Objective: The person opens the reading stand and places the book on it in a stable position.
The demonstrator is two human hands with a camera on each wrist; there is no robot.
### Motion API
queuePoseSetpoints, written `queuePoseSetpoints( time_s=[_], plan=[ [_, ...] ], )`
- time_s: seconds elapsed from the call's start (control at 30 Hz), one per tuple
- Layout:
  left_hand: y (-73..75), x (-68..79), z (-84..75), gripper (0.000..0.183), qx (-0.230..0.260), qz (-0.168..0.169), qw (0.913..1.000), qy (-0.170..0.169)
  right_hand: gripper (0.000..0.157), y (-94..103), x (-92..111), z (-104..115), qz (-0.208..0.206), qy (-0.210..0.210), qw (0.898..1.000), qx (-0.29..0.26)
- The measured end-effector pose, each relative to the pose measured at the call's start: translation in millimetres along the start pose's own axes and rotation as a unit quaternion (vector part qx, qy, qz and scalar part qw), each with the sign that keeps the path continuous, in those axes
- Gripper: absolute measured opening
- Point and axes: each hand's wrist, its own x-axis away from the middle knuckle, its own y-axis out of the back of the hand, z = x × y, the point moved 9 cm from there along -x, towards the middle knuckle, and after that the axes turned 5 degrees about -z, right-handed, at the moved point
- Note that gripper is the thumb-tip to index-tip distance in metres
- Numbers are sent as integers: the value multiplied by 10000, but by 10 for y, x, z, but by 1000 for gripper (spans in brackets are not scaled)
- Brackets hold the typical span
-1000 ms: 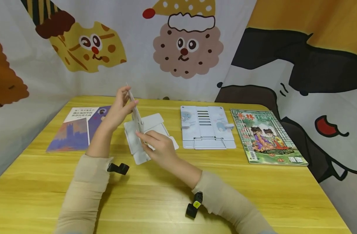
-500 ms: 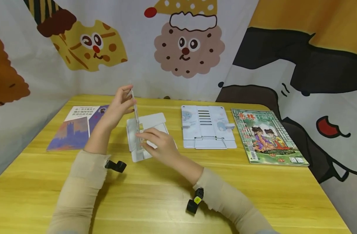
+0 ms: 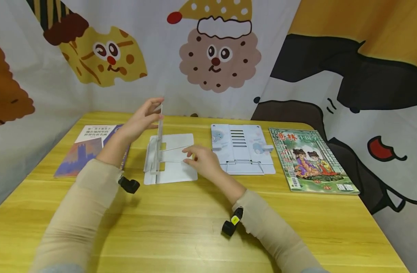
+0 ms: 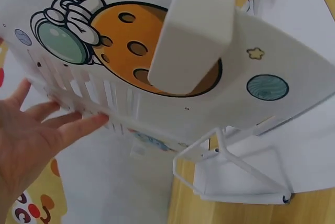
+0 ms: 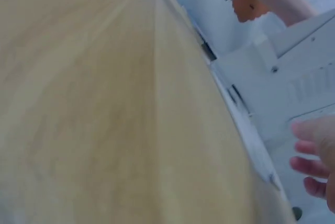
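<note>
A white folding book stand lies on the yellow table between my hands. Its picture panel stands upright, edge-on in the head view. My left hand holds that panel near its top edge, with the fingers flat on its slotted face. The left wrist view shows the panel's planet drawing, a white page clip and the wire prop. My right hand rests with relaxed fingers on the right side of the stand's flat base.
A second white book stand lies folded flat to the right, with a green magazine beyond it. A purple and white book lies at the left, partly under my left arm. Printed cloth walls close in the table.
The stand has turned square to the table edge and its base lies flat. My right hand slid from the hinge to the base's right side. The left hand kept the panel upright.
</note>
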Motion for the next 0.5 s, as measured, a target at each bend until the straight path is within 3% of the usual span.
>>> queuePoseSetpoints(
  time_s=[0.1,0.17,0.3,0.5],
  plan=[
    [13,-25,22,59,14,103,9999,26,27,-191,14,-93,631,-204,9973,312],
    [37,-31,38,59,8,108,9999,62,26,-277,13,-110,836,-174,9954,430],
    [89,-26,60,58,4,52,9999,121,21,-385,-5,-134,989,-219,9934,542],
    [158,8,72,58,233,-82,9996,164,10,-478,-66,-185,1082,-644,9900,629]
  ],
)
